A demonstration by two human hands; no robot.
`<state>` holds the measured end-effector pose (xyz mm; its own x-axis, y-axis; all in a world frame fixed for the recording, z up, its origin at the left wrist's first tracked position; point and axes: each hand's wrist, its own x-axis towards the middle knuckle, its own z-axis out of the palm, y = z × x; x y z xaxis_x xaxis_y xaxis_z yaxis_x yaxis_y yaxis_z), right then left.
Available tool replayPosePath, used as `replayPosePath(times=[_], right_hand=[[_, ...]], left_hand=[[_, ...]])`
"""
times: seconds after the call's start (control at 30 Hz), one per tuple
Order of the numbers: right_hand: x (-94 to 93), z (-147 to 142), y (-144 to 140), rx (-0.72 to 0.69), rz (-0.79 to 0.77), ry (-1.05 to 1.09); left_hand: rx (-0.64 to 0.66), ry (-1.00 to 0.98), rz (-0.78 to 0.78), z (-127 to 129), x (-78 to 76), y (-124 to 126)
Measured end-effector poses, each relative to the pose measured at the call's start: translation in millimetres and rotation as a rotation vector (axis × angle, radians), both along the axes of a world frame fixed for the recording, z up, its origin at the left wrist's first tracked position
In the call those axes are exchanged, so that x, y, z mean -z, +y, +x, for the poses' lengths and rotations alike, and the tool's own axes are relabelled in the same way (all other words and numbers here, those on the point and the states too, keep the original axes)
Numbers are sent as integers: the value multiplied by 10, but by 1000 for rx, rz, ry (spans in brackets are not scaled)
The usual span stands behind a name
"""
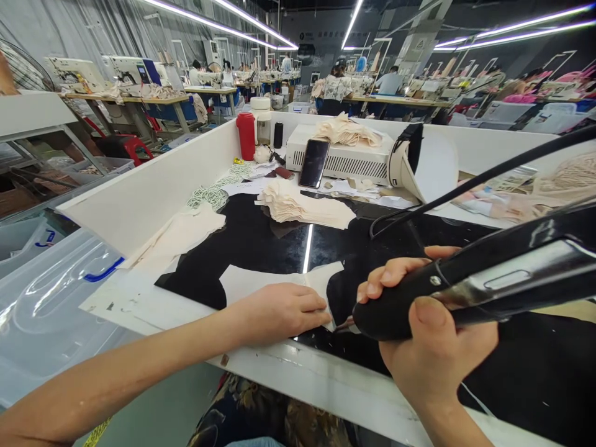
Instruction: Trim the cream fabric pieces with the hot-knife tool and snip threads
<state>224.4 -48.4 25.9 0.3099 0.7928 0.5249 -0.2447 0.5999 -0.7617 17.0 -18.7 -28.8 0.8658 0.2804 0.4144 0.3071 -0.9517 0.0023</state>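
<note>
My left hand (279, 310) lies flat on a white fabric piece (261, 279) spread over the black glossy work surface (261, 242), fingers pressing its right edge. My right hand (428, 329) grips the black handle of a corded hand tool (488, 279), whose tip sits right beside the left fingertips at the fabric's edge. The tool's black cable (465, 186) arcs up to the right.
A stack of cream fabric pieces (302, 208) lies farther back. Behind it stand a white box unit (344, 161) with a phone (313, 162) leaning on it, a red bottle (246, 135) and coiled cord (209, 195). White walls (153, 186) border the bench. Other workers sit at distant machines.
</note>
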Motion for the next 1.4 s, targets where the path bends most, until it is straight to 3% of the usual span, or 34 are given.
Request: replayPosePath(times=[0.7, 0.93, 1.4], right_hand=[[-12, -11, 4, 5, -4, 8], [-20, -13, 8, 29, -8, -10], [-31, -15, 1, 10, -6, 16]], left_hand=[[-8, 0, 154, 19, 49, -6], [9, 53, 42, -20, -23, 11], [35, 34, 49, -61, -31, 32]])
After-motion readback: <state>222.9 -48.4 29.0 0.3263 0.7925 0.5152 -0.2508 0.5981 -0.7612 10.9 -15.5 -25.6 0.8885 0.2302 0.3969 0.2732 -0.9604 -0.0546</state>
